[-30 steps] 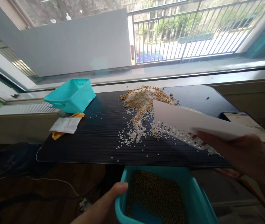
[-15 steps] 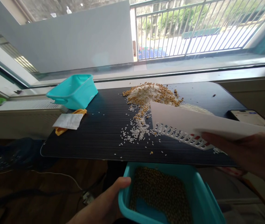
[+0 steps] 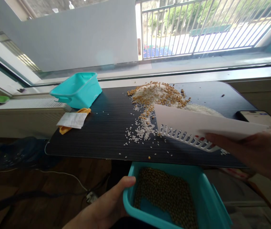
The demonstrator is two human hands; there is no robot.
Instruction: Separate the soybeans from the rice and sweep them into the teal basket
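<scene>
My left hand (image 3: 110,202) grips the left rim of a turquoise plastic bin (image 3: 204,190), thumb over the edge. Inside the bin lies a layer of yellowish-brown beans (image 3: 168,187), with bare floor showing near the front. My right hand (image 3: 247,149) is closed round a white plastic piece (image 3: 187,122) with a row of slots along its lower edge. This slotted piece hovers over or rests on the dark table, beside scattered white rice (image 3: 145,130); contact cannot be made out. Behind it rises a heap of rice and golden beans (image 3: 154,93).
Another turquoise bin (image 3: 78,90) stands at the table's (image 3: 104,136) back left. Before it lie a white folded paper (image 3: 72,120) and an orange cloth (image 3: 65,129). A phone (image 3: 256,117) lies at the right. The window sill (image 3: 116,83) borders the far edge.
The view has shifted slightly. A single bean near the table's front edge has moved a little left and closer to the edge. Both hands keep their grips.
</scene>
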